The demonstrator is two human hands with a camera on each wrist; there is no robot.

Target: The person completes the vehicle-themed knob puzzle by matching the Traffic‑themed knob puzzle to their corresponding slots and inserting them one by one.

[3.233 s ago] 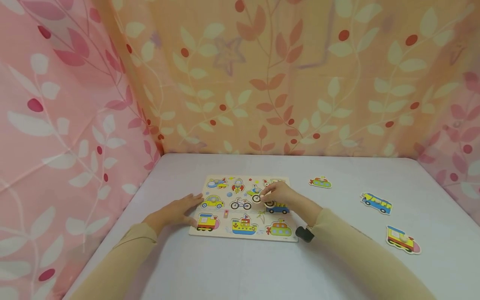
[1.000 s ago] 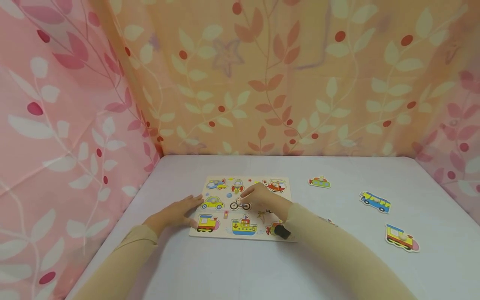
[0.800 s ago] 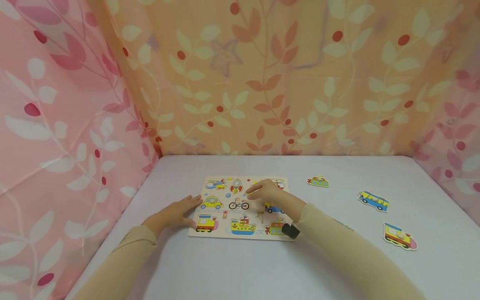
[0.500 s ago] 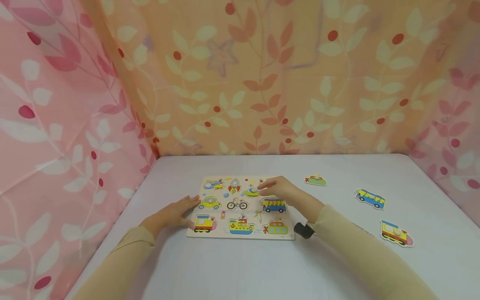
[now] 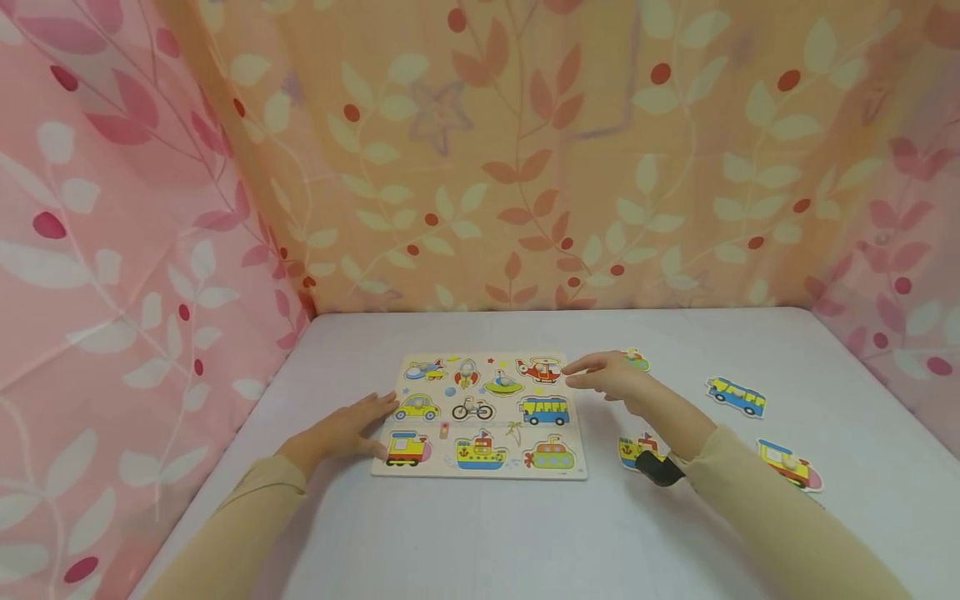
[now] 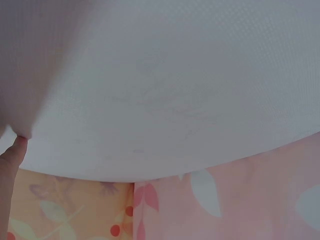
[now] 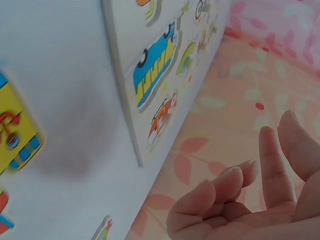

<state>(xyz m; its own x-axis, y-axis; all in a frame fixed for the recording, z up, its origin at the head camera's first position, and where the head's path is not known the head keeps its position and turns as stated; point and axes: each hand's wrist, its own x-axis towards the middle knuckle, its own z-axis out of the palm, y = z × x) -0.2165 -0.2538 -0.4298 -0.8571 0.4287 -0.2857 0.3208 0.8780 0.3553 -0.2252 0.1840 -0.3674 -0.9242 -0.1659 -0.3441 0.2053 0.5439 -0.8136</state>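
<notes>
Beige sleeves (image 5: 232, 521) reach across a table (image 5: 480, 550) covered in white woven cloth. On it lies the flat, pale, straight-sided puzzle board (image 5: 498, 425), its nearest row of shallow recesses showing a printed train (image 5: 408, 450), ship (image 5: 481, 455) and submarine (image 5: 551, 456). To its right are a scallop-edged loose train piece (image 5: 780, 460) with a round knob and a loose ship piece (image 5: 632, 450), partly hidden by a black block (image 5: 660, 469) at the right cuff. The left hand (image 5: 341, 429) is at the board's left edge, thumb spread from extended fingers. Mid-board, a yellow car (image 5: 417, 408) and thin-wheeled bicycle (image 5: 472, 409) fill their recesses; the bus recess (image 5: 546, 411) shows blue-and-yellow print. A matching bus piece (image 5: 737, 397) lies well to the right. The right hand (image 5: 615, 379) hovers beside the red helicopter (image 5: 540, 371), thumb and forefinger slightly apart, other fingers loosely bent. Airplane (image 5: 425, 371), rocket (image 5: 467, 375) and saucer (image 5: 503, 384) sit inset; a loose submarine piece (image 5: 637, 360) shows behind the right hand. Farthest hangs a leaf-patterned orange curtain (image 5: 480, 167).
</notes>
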